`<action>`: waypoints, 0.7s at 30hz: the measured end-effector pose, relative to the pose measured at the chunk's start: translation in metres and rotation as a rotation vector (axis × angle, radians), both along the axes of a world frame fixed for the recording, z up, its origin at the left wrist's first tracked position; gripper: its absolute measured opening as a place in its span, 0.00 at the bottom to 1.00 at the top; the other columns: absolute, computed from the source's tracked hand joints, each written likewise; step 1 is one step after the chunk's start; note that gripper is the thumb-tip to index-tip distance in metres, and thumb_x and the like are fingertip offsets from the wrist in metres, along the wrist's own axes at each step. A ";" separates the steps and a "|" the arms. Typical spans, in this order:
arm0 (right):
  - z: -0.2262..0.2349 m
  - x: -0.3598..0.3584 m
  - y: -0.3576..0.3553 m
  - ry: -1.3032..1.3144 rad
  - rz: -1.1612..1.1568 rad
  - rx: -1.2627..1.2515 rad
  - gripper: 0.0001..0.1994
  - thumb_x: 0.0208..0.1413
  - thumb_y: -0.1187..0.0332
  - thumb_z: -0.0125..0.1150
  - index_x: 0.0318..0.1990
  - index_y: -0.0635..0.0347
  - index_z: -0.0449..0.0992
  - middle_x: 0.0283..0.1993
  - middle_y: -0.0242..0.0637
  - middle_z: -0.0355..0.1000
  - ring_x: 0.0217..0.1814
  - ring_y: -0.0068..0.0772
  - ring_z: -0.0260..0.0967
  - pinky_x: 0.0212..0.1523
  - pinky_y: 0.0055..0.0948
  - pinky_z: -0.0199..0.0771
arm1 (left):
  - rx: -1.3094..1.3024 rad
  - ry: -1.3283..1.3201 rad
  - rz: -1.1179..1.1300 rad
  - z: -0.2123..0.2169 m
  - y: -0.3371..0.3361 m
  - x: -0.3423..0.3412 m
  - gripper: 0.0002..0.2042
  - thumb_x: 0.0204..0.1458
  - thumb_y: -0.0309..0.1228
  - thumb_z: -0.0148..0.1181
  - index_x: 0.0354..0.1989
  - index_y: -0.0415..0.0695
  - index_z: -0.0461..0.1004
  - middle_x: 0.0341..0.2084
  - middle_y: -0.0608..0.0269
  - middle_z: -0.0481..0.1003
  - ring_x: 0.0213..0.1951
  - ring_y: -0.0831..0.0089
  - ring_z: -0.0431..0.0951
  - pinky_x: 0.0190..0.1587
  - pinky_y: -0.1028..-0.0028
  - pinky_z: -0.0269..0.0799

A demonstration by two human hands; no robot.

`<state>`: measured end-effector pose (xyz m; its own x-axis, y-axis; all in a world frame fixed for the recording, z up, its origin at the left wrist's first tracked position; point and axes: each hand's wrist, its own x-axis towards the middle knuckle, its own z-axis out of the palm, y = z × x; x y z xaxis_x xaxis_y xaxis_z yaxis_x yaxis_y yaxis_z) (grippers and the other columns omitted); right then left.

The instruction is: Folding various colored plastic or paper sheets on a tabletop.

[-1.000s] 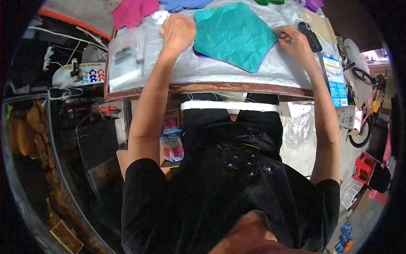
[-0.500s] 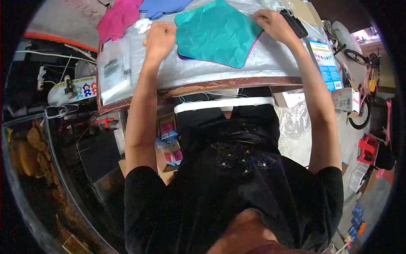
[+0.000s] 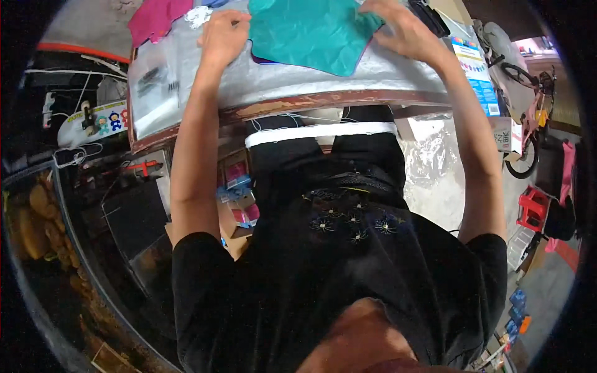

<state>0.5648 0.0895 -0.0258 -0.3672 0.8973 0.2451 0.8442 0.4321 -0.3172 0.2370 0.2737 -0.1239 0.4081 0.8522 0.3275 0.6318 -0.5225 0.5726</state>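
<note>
A teal, wrinkled sheet of thin material (image 3: 311, 31) lies on the table, its outline angular with rounded corners. Purple and blue edges of other sheets peek out beneath it. At its left edge my left hand (image 3: 225, 38) is closed, thumb and fingertips pinched together against the teal sheet. Over the right corner, my right hand (image 3: 407, 34) has its thumb and fingers apart, touching or just above the sheet; the contact is hard to make out.
Magenta sheets (image 3: 158, 17) and a small white lacy item (image 3: 198, 17) lie left of my left hand, above clear plastic bags (image 3: 155, 87). A black object (image 3: 430, 18) and a blue-white package (image 3: 476, 78) sit at the right. The worn table edge (image 3: 323, 99) runs nearest me.
The view has shifted, so the table and teal sheet sit higher in the picture. My right hand's fingers have spread from a pinch at the sheet's right corner. The left hand stays at the left edge.
</note>
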 end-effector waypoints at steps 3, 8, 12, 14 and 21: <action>0.000 -0.007 -0.010 -0.084 0.123 0.030 0.19 0.47 0.71 0.61 0.50 0.64 0.75 0.54 0.48 0.71 0.58 0.49 0.69 0.55 0.45 0.70 | 0.022 0.063 0.006 0.006 -0.002 0.005 0.13 0.53 0.37 0.57 0.43 0.53 0.85 0.51 0.60 0.78 0.54 0.58 0.77 0.58 0.60 0.68; -0.011 -0.010 -0.006 -0.253 0.226 0.225 0.14 0.47 0.70 0.67 0.42 0.63 0.77 0.48 0.45 0.74 0.50 0.39 0.73 0.44 0.40 0.72 | 0.062 0.074 -0.059 0.008 -0.002 0.002 0.14 0.53 0.36 0.58 0.45 0.50 0.84 0.51 0.58 0.78 0.54 0.59 0.77 0.59 0.63 0.69; -0.025 -0.005 -0.007 -0.314 0.192 0.274 0.13 0.54 0.72 0.63 0.46 0.64 0.77 0.50 0.43 0.75 0.51 0.40 0.75 0.50 0.38 0.74 | 0.076 0.138 -0.035 0.011 -0.010 0.008 0.14 0.53 0.35 0.59 0.45 0.50 0.84 0.51 0.58 0.78 0.54 0.59 0.77 0.59 0.63 0.70; -0.031 -0.003 -0.009 -0.346 0.177 0.252 0.14 0.57 0.74 0.60 0.50 0.64 0.76 0.54 0.42 0.75 0.54 0.42 0.74 0.55 0.37 0.74 | 0.059 0.117 -0.044 0.011 -0.011 0.003 0.14 0.53 0.35 0.59 0.46 0.50 0.84 0.51 0.58 0.78 0.54 0.59 0.78 0.59 0.63 0.70; -0.040 0.014 -0.014 0.072 -0.099 0.154 0.15 0.54 0.75 0.60 0.51 0.62 0.76 0.58 0.43 0.72 0.60 0.49 0.70 0.62 0.41 0.69 | 0.165 0.031 -0.021 0.025 -0.041 -0.018 0.13 0.54 0.33 0.58 0.47 0.51 0.83 0.49 0.59 0.80 0.51 0.60 0.79 0.58 0.62 0.70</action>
<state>0.5787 0.0754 -0.0655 -0.2558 0.8778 0.4051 0.8625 0.3965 -0.3145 0.2193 0.2327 -0.0993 0.4374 0.7788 0.4495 0.6354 -0.6214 0.4584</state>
